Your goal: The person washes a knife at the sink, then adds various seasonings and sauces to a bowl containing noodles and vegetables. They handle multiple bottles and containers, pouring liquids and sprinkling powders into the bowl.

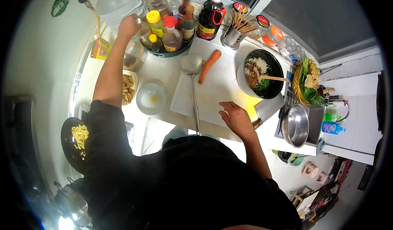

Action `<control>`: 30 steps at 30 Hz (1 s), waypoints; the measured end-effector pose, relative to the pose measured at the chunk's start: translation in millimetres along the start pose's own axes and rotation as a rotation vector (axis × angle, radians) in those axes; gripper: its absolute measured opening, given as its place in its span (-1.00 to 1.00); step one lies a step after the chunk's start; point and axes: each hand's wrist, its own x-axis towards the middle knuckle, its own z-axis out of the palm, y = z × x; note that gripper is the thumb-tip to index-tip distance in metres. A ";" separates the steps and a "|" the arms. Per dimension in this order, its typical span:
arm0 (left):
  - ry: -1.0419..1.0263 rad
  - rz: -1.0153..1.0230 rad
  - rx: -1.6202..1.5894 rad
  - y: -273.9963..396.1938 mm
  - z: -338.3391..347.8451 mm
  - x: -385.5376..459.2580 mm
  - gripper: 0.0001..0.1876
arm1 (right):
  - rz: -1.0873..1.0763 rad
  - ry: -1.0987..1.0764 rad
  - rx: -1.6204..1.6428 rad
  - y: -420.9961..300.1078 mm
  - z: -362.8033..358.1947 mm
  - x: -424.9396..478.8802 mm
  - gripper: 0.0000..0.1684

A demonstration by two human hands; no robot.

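Note:
My left hand [128, 27] is at the left end of a round tray [170, 54] of condiments, fingers closed around the top of a clear jar [143, 33]. My right hand [237, 119] hangs empty, fingers apart, over the near edge of the white cutting board [212, 102]. Close to it lies a cleaver [270, 106], blade partly beneath a deep pot [241, 80]. The pot contains chopped greens, white shreds and brown bits, with chopsticks [272, 78] resting inside. On the board are a carrot [209, 67] and a long-handled wok spatula [194, 98], its handle passing the board's near edge.
A glass bowl [141, 95] with yellow residue and a tub [135, 80] of pale brown pieces stand left. A wok [71, 156] holds scrambled egg. Rightward are a metal basin [302, 125], a basket [296, 79] of greens and the faucet [347, 110]. A chopstick holder [231, 40] stands behind.

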 end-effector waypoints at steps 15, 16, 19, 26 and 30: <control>0.036 0.278 -0.235 132.0 -191.2 -76.8 -0.70 | -0.165 0.080 0.361 -19.3 -29.5 28.2 -0.47; -0.013 0.319 -0.273 148.3 -195.1 -87.3 -0.71 | -0.155 0.099 0.430 -25.2 -32.9 34.2 -0.39; -0.172 0.441 -0.384 201.2 -197.5 -116.8 -0.71 | -0.256 0.266 0.396 -41.7 -47.8 47.0 -0.11; -0.358 0.580 -0.621 292.5 -159.8 -178.3 -0.58 | -0.224 0.270 0.606 -31.8 -52.8 32.4 0.19; -0.248 0.908 -0.502 322.7 -148.1 -180.5 -0.57 | -0.055 0.257 0.644 -8.2 -56.0 0.3 0.14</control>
